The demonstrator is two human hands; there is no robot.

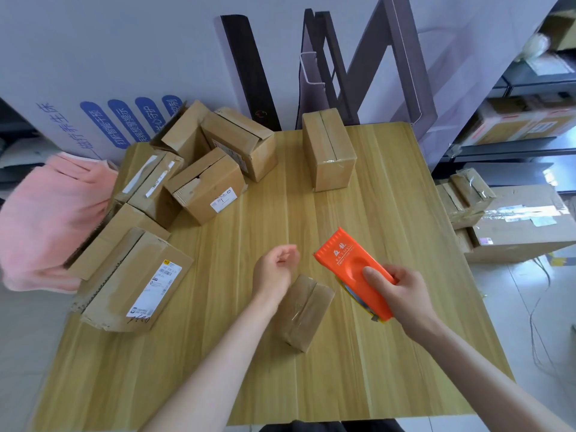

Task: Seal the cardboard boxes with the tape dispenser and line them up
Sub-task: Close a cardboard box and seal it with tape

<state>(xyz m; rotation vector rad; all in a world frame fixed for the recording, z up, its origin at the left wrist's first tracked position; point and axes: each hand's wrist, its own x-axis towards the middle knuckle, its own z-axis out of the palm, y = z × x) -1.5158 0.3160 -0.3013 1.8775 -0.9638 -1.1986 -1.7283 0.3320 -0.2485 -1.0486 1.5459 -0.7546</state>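
A small taped cardboard box [304, 313] lies near the front middle of the wooden table [358, 369]. My left hand [276, 269] hovers just above its far left end, fingers loosely curled, holding nothing. To the right, my right hand [402, 294] grips the orange tape dispenser [352, 266] above the table, thumb on its top face. A taped box [328, 149] stands alone at the back of the table. Several unsealed boxes [208, 182] are heaped at the back left.
A large labelled box [137, 282] lies at the table's left edge beside a pink cloth [53, 213]. Dark boards [249, 73] lean on the wall behind. More cartons [514, 226] sit on the floor at right, below metal shelving [530, 88].
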